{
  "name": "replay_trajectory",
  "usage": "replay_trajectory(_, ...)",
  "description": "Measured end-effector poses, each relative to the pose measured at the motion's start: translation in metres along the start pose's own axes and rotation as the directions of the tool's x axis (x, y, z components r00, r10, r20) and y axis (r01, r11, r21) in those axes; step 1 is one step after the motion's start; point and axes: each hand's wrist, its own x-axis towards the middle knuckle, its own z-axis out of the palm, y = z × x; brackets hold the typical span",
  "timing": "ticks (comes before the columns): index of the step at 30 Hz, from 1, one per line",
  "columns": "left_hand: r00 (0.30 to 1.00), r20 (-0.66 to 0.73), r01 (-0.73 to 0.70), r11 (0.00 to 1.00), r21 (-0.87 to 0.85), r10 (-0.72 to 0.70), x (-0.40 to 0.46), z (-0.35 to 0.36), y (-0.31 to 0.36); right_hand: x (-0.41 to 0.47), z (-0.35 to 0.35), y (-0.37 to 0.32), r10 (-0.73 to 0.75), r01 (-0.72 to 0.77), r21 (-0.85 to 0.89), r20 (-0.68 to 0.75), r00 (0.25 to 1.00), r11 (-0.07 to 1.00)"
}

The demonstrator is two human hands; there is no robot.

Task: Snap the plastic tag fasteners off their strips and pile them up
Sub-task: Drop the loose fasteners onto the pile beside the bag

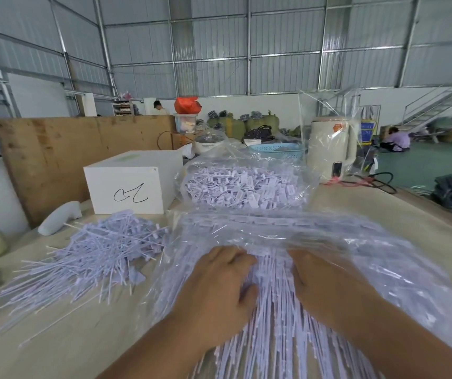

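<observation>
A white box stands upper left; clear plastic bag drapes the fastener strips, gripped by left hand and right hand.

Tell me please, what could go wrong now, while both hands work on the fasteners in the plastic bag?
1. The loose pile spreads toward the table's near edge, so pieces may slide off.
2. Both hands, left hand and right hand, lie among fasteners in the open clear bag; the film may snag the fingers or drag strips out.
3. The pile lies close to the bag, so snapped and unsnapped pieces may mix.
</observation>
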Motion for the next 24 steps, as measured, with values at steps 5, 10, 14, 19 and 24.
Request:
replay_trajectory(5, 0.999, -0.028, 0.034, 0.999, 0.037, -0.033, 0.0, 0.006, 0.006, -0.002, -0.006, -0.003, 0.042, -0.035, 0.072, -0.093, 0.995, 0.997)
replay_trajectory(10, 0.998, -0.027, 0.059, 0.994, 0.091, -0.057, 0.002, 0.007, 0.007, -0.018, -0.025, -0.021, 0.0, 0.033, 0.379, -0.087, 0.996, 0.925)
replay_trajectory(14, 0.992, -0.005, 0.122, 0.981, 0.152, -0.123, 0.002, 0.008, 0.006, -0.021, -0.032, -0.026, -0.132, 0.179, 0.318, -0.162, 0.978, 0.931)
replay_trajectory(19, 0.985, 0.033, 0.16, 0.97, 0.186, -0.169, 0.006, 0.012, 0.001, -0.013, -0.033, -0.019, -0.164, 0.31, 0.582, -0.289, 0.943, 0.752)
replay_trajectory(24, 0.983, -0.028, 0.18, 0.982, 0.05, -0.179, 0.005, 0.005, 0.002, -0.009, -0.029, -0.013, -0.152, 0.32, 0.704, -0.293, 0.944, 0.634)
